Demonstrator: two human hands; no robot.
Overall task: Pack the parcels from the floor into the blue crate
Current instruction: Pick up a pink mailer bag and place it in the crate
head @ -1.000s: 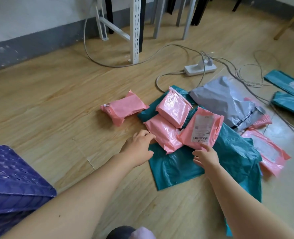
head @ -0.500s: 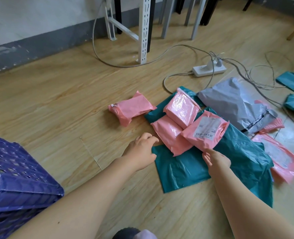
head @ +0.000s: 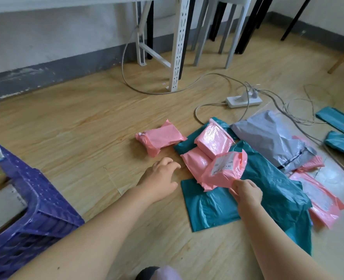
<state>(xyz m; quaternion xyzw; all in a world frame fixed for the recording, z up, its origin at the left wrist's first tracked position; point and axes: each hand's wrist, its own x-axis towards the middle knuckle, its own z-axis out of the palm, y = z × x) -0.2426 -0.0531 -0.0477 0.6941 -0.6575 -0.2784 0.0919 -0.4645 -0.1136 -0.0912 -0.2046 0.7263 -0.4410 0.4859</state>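
Observation:
Several parcels lie on the wooden floor. My right hand (head: 246, 191) pinches the lower edge of a pink labelled parcel (head: 224, 168) and has it tilted up off a large teal bag (head: 268, 190). My left hand (head: 161, 177) hovers with loosely curled fingers just left of a plain pink parcel (head: 195, 158) and holds nothing. Another pink parcel (head: 214, 141) leans on top of that one, and one more pink parcel (head: 160, 139) lies apart to the left. The blue crate (head: 37, 219) stands at the lower left with boxes inside.
A grey bag (head: 272, 142), more pink parcels (head: 320, 199) and teal parcels (head: 340, 130) lie to the right. A white power strip (head: 243, 101) with trailing cables sits behind the pile. Metal rack legs (head: 178, 43) and stool legs stand near the wall.
My right hand has taken hold of the labelled pink parcel and lifted its edge. My left hand drew back slightly from the plain pink parcel. The view shifted, showing more of the crate.

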